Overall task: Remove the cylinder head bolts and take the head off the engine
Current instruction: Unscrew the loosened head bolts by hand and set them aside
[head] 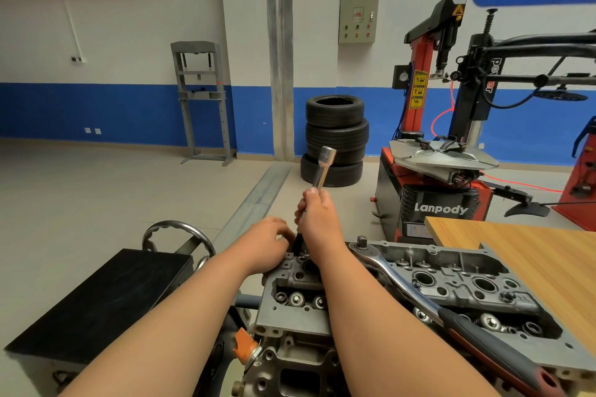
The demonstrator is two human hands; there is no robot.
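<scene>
1. Gripping a long silver socket bar (324, 167) in a closed fist, the right hand (317, 213) holds it above the far left end of the cylinder head (464, 267).
2. The bar is tilted a little to the right, with its socket end at the top; its dark lower part goes down to the head, just beside the left hand (264, 242).
3. The left hand rests on that same end of the head with its fingers (280, 230) curved over the edge; it is not possible to tell if they hold something.
4. The cylinder head sits on the engine (290, 364) in front of the person, with its valve springs and bolt holes open to view.
5. A ratchet wrench (419, 300) lies diagonally on the head, its drive end far from the person and its dark handle near the lower right corner.
6. A wooden worktop (532, 261) is just beside the head on the right.
7. A black box (106, 300) and a metal handwheel (180, 229) are on the left.
8. Further back on the floor stand a stack of tyres (335, 138), a red tyre changer (435, 203) and a grey press frame (201, 100).
</scene>
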